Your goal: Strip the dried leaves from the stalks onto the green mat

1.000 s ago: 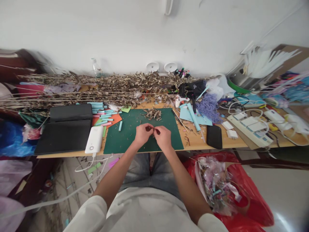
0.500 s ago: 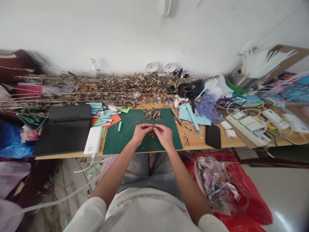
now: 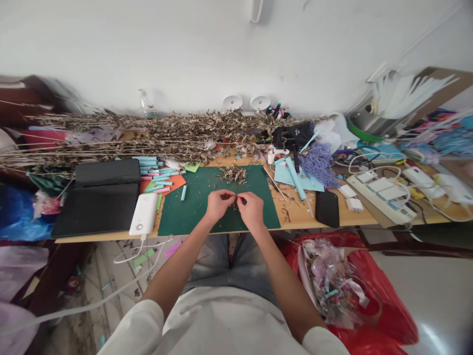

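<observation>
Over the green cutting mat [image 3: 188,217], my left hand [image 3: 219,204] and my right hand [image 3: 251,209] meet with thumbs and fingertips pinched close together. Between them is a small bit of dried leaf [image 3: 235,202], brown and crumpled, partly hidden by the fingers. Just beyond my hands, a loose heap of dried leaves [image 3: 232,174] lies on the mat, with crumbs scattered around. A short light-blue paper tube [image 3: 184,193] rests on the mat's left side.
Bundles of dried stalks [image 3: 177,128] line the wall. Left are a black tablet case [image 3: 96,209], a white power bank [image 3: 143,213] and blue and pink tubes. Right are a phone [image 3: 327,209], purple yarn [image 3: 318,164] and a power strip [image 3: 382,197]. A red bag [image 3: 384,286] sits below.
My fingertips have shifted slightly apart and lower, still pinching the dried leaf. The leaf heap stays where it was.
</observation>
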`<state>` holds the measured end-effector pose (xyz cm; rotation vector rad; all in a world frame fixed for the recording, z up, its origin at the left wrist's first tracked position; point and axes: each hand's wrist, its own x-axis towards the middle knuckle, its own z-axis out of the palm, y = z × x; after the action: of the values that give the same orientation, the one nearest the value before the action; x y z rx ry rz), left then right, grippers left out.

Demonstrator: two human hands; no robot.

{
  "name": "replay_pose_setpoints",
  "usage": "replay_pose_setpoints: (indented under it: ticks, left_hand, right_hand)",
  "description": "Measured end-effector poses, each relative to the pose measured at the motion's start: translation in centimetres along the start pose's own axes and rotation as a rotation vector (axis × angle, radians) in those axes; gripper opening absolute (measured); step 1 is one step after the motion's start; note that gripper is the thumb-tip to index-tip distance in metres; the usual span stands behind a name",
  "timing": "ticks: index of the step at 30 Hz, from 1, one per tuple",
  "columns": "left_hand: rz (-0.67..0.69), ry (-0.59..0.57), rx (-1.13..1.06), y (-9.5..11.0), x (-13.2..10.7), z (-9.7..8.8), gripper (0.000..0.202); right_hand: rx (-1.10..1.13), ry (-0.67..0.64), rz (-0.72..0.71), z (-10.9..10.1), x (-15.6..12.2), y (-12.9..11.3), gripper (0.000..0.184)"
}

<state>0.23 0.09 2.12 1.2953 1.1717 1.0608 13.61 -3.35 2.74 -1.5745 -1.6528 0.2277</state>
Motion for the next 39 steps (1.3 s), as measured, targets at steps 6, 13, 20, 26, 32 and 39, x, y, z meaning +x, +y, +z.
replay_pose_setpoints:
  ticks: [6, 13, 20, 26, 32, 39]
  left_hand:
    - [-0.166, 0.009, -0.356, -0.1, 0.5, -0.5, 0.032]
    - [-0.227, -0.028, -0.469, 0.4, 0.4, -0.4, 0.04]
    - [-0.153, -0.079, -0.384, -0.2, 0.4, -0.5, 0.032]
    - [0.002, -0.064, -0.042, 0.3, 0.2, -0.5, 0.014]
    - [0.045, 0.009, 0.011, 0.3, 0.3, -0.4, 0.013]
    - [-0.147, -0.023, -0.362, -0.4, 0.4, -0.4, 0.037]
  right_hand:
    - [0.04, -0.043, 0.093, -0.5, 0.4, 0.8, 0.024]
    - [0.5, -0.092, 0.258, -0.6, 0.5, -0.2, 0.029]
    - [0.434, -0.051, 0.228, -0.7, 0.7, -0.4, 0.016]
    - [0.212, -0.054, 0.091, -0.4, 0.2, -0.7, 0.013]
    - [-0.025, 0.019, -0.036, -0.1, 0.1, 0.0, 0.019]
    - [0.304, -0.019, 0.12, -0.7, 0.5, 0.3, 0.02]
